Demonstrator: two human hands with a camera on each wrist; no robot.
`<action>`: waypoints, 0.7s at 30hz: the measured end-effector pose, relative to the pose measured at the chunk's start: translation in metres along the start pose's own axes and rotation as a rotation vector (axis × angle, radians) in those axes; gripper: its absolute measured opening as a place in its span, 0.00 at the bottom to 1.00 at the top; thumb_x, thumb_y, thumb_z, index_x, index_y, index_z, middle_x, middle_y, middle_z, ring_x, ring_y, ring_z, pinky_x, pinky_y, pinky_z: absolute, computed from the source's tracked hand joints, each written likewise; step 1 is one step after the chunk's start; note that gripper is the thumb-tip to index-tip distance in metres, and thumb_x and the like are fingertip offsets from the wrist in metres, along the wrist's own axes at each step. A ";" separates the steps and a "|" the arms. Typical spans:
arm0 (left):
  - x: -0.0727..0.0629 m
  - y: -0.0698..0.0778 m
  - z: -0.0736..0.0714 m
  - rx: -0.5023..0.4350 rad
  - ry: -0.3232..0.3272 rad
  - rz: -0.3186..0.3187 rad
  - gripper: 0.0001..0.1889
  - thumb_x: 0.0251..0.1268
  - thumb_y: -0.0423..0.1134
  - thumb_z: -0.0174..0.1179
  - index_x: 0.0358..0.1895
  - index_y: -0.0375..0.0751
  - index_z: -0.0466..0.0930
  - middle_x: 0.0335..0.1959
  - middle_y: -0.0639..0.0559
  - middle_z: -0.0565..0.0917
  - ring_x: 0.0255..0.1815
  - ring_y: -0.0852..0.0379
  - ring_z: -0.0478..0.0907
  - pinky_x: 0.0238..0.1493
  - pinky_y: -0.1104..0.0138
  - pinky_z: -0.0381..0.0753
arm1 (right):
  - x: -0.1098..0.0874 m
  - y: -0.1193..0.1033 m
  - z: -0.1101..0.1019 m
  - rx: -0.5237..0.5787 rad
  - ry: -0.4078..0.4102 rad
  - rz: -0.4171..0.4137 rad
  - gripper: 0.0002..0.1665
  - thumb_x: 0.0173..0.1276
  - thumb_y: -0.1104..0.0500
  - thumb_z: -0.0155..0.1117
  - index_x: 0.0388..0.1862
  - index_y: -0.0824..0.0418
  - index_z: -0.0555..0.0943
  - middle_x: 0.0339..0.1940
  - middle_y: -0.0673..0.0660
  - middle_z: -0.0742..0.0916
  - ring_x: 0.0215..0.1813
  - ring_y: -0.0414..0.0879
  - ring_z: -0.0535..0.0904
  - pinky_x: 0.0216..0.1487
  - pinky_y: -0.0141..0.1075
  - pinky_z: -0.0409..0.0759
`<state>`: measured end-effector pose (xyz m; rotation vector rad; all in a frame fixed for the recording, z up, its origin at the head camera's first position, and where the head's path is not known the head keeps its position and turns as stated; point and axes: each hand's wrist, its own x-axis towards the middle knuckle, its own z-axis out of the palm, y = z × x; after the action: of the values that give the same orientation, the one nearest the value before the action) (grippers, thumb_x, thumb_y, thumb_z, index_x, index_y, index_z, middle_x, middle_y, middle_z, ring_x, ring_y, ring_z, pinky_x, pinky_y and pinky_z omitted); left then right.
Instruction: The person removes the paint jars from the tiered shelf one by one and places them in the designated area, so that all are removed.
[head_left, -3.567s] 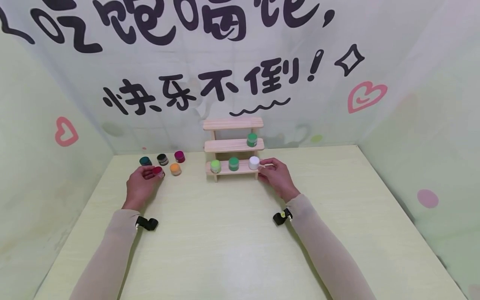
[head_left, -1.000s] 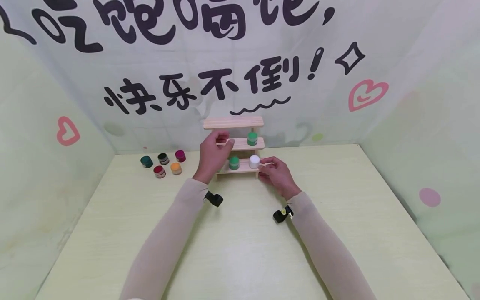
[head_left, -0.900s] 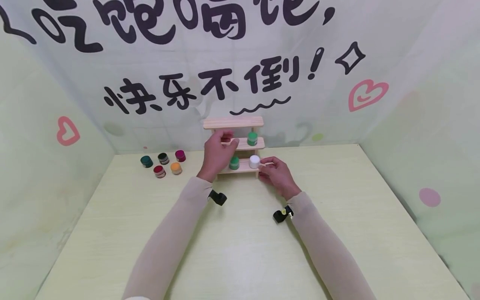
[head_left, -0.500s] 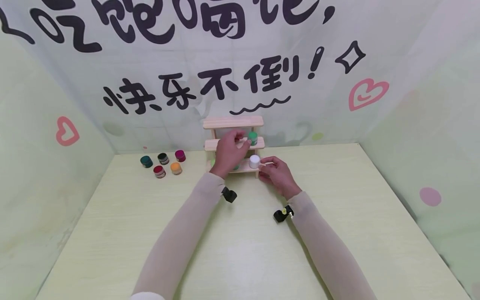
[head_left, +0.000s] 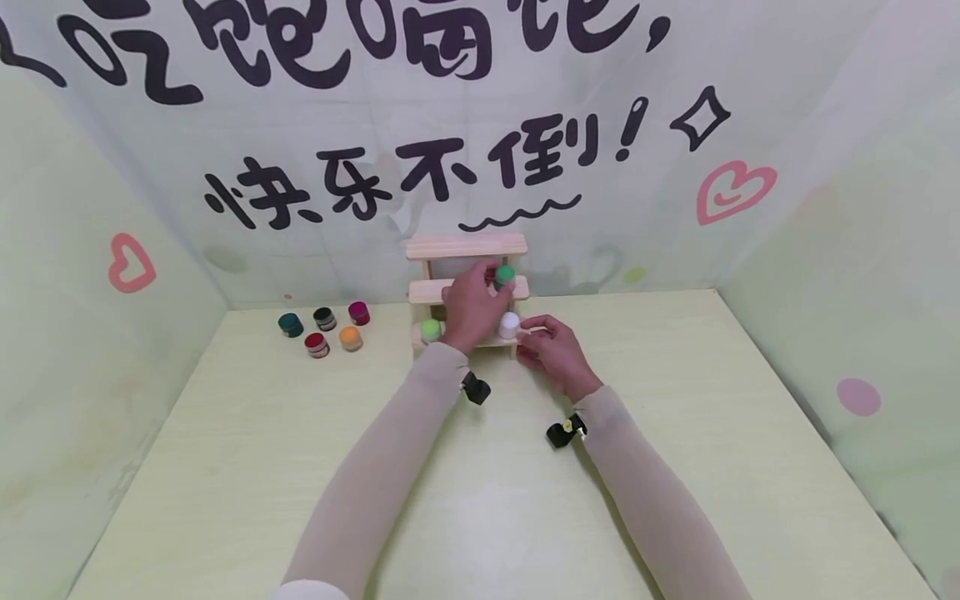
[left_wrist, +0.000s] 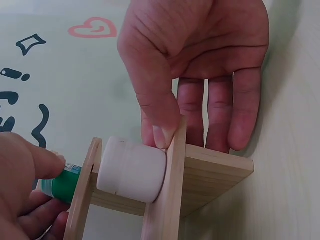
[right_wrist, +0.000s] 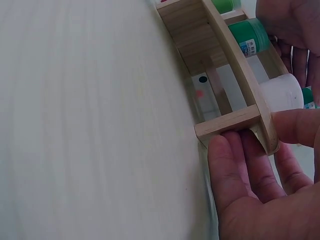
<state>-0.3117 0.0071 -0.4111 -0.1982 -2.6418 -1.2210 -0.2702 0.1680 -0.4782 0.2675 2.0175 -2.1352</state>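
Observation:
A small three-tier wooden shelf stands against the back wall. My left hand reaches across it and pinches a green paint jar at the middle tier's right end, thumb in front and fingers behind, as the left wrist view shows. The bottom tier bears a light green jar, another green jar that my left hand hides in the head view, and a white jar. At that tier's right end, my right hand grips the shelf, its thumb on the board beside the white jar.
Several jars stand on the table at the left: teal, black, magenta, red and orange. A printed cloth wall rises right behind the shelf.
My left hand has let go of the red jar on the table and moved right, past the shelf's left side, to the green jar on the middle tier. My right hand has stayed put.

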 end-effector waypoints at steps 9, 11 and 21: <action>-0.005 -0.008 -0.007 -0.090 -0.009 0.018 0.18 0.74 0.48 0.68 0.61 0.48 0.83 0.54 0.52 0.89 0.56 0.53 0.84 0.68 0.56 0.75 | 0.000 0.001 0.001 -0.015 0.007 0.007 0.15 0.75 0.62 0.67 0.58 0.59 0.80 0.36 0.51 0.86 0.40 0.45 0.85 0.51 0.37 0.90; -0.007 -0.008 -0.010 -0.100 -0.021 0.021 0.18 0.74 0.47 0.67 0.61 0.47 0.83 0.54 0.51 0.88 0.56 0.53 0.83 0.65 0.58 0.80 | 0.000 -0.001 0.001 -0.013 0.010 0.005 0.15 0.75 0.62 0.67 0.58 0.59 0.80 0.36 0.51 0.86 0.40 0.45 0.85 0.52 0.38 0.90; -0.022 -0.017 -0.028 -0.141 -0.043 0.020 0.19 0.74 0.48 0.68 0.62 0.46 0.81 0.57 0.51 0.87 0.60 0.52 0.83 0.66 0.58 0.82 | -0.001 -0.002 0.001 -0.018 0.008 0.002 0.15 0.74 0.63 0.67 0.57 0.59 0.80 0.36 0.50 0.87 0.41 0.45 0.86 0.53 0.38 0.90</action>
<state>-0.2903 -0.0259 -0.4118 -0.2768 -2.5838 -1.4125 -0.2692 0.1671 -0.4764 0.2755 2.0381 -2.1174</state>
